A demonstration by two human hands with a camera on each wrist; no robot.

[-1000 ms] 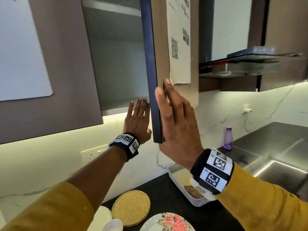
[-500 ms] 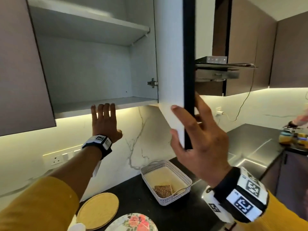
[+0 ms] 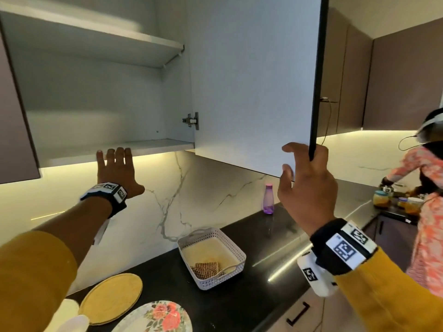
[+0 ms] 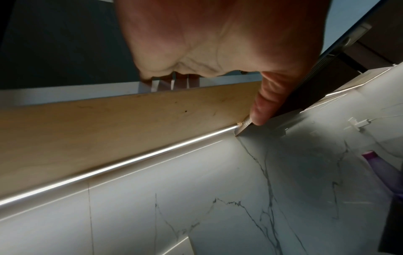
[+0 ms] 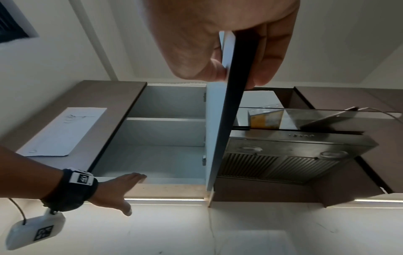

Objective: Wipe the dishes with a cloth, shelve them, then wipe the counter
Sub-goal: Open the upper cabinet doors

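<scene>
The wall cabinet door (image 3: 251,80) stands wide open. My right hand (image 3: 302,164) grips its lower outer corner, fingers on the pale inner face and thumb behind the dark edge (image 5: 231,103). My left hand (image 3: 115,161) is raised flat, its straight fingers touching the front edge of the bare lower shelf (image 3: 148,144). On the black counter below lie a floral plate (image 3: 155,317) and a round yellow plate (image 3: 111,297). A checked cloth (image 3: 207,268) lies in a white basket (image 3: 239,252).
A purple bottle (image 3: 269,198) stands by the marble backsplash. The range hood (image 5: 294,155) hangs right of the open door. Another person (image 3: 429,212) works at the far right counter beside jars (image 3: 381,198). A closed brown cabinet door (image 3: 14,140) flanks the opening on the left.
The cabinet door has swung from half open to wide open, and my right hand has gone rightward with it. My left hand stays at the lower shelf's edge.
</scene>
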